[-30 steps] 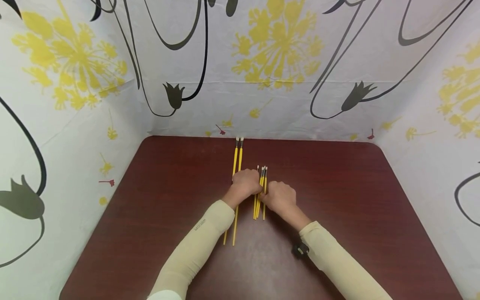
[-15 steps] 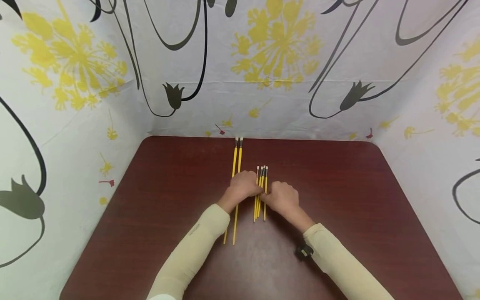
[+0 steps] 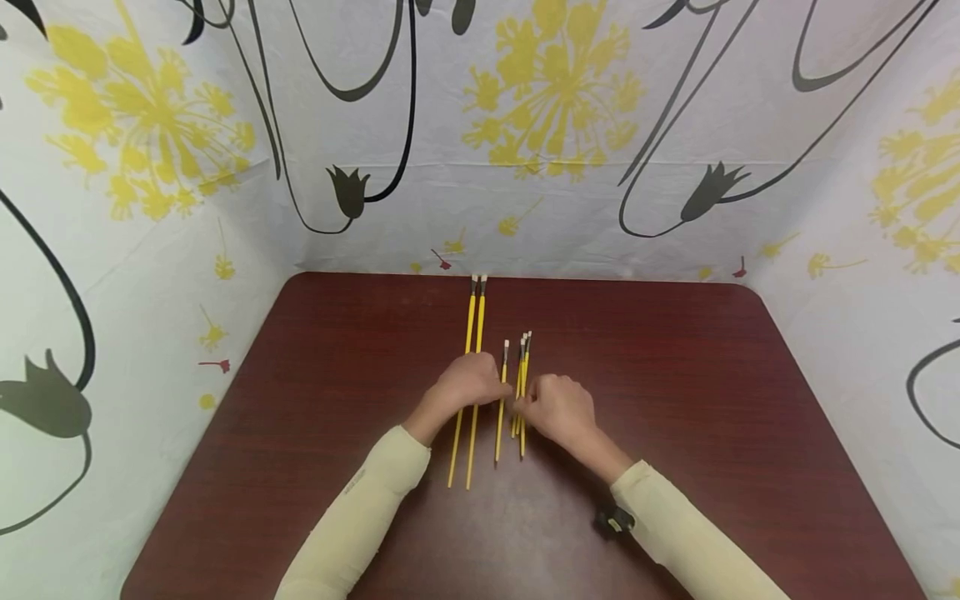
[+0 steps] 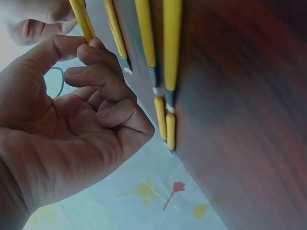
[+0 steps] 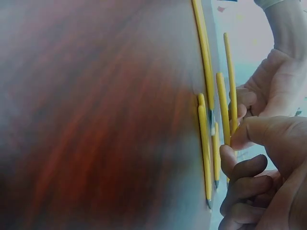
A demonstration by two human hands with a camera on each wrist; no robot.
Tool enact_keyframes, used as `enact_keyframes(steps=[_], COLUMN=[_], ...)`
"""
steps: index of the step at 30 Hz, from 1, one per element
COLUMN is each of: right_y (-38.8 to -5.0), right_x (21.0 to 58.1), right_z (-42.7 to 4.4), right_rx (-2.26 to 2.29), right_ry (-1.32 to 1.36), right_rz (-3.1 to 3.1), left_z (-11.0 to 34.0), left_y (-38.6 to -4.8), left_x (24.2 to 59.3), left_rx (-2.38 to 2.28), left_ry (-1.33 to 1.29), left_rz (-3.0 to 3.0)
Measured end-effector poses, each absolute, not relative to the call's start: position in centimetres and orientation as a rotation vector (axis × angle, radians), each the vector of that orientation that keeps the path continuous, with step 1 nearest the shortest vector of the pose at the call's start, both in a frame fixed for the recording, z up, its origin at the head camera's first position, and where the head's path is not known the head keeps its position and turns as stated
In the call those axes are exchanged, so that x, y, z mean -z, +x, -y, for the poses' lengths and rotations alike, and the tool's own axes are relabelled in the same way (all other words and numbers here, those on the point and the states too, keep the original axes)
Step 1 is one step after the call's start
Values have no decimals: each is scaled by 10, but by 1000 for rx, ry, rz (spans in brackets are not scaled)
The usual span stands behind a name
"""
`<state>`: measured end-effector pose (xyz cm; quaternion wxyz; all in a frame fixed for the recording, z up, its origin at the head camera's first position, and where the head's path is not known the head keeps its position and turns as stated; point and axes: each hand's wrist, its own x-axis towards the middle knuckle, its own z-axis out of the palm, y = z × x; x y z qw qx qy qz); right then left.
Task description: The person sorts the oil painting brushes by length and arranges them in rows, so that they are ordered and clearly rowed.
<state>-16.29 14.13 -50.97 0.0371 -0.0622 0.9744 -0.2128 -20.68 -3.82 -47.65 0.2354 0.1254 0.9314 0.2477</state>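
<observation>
Near the table's centre, my left hand (image 3: 468,381) pinches a slim yellow paintbrush (image 3: 500,429) between thumb and fingertip, its pale bristles pointing away from me. Just to the right, my right hand (image 3: 558,406) pinches another yellow paintbrush (image 5: 222,103) by thumb and forefinger; its remaining fingers are curled. A few short paintbrushes (image 5: 205,153) lie on the table beside the right hand's fingertips, partly covered in the head view. Two longer yellow paintbrushes (image 3: 481,321) lie side by side under the left hand and wrist, bristles at the far edge.
The dark red-brown table (image 3: 360,333) has rounded far corners. White sheeting (image 3: 420,225) with yellow and grey flower prints stands along its back and sides. A small black device (image 3: 617,521) is on the right wrist, by the cream sleeve (image 3: 675,525).
My left hand has moved left and slightly nearer, drawing one short paintbrush away from the bunch. The right hand has shifted slightly nearer with its brush. The long paintbrushes stay put.
</observation>
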Motion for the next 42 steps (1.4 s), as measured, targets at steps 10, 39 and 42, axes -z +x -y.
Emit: enact_keyframes(steps=[10, 39, 42], right_y=[-145, -125, -125], right_x=[514, 520, 521], right_z=[-131, -102, -101], right_rx=[571, 571, 565], right_ry=[-260, -343, -350], right_rz=[-2979, -2969, -2982], left_z=[61, 63, 61], left_y=[-188, -176, -176], left_x=[483, 496, 498], left_rx=[-710, -571, -548], left_ry=[359, 336, 323], left_rz=[-2589, -2617, -2628])
